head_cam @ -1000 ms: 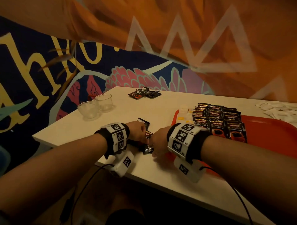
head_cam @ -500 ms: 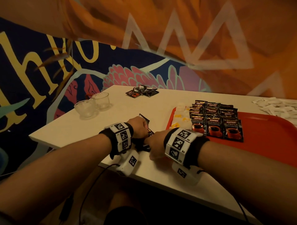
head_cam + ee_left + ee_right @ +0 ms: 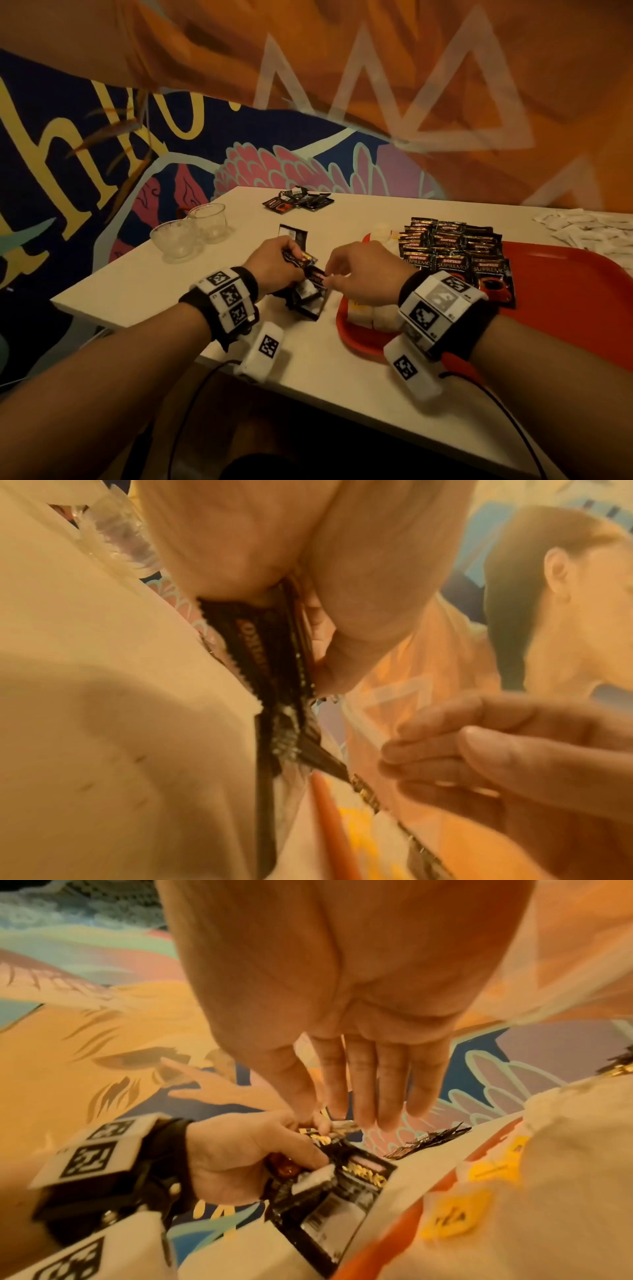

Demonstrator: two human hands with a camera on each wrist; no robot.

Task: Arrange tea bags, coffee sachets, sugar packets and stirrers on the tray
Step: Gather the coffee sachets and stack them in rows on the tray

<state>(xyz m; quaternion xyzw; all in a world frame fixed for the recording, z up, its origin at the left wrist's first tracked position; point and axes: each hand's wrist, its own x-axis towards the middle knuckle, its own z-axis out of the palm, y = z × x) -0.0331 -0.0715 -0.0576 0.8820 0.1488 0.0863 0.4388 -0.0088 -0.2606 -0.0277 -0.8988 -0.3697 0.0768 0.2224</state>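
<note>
Two hands, left hand (image 3: 274, 263) fingers clamped on coffee sachets (image 3: 346, 1185), right hand (image 3: 346, 993) fingers straight in wrist view

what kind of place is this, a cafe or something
Probably a cafe or a hospitality training corner, though that is a guess: a painted mural wall behind a white table, a red plastic serving tray stocked with black coffee sachets, and two clear glass cups.
</note>
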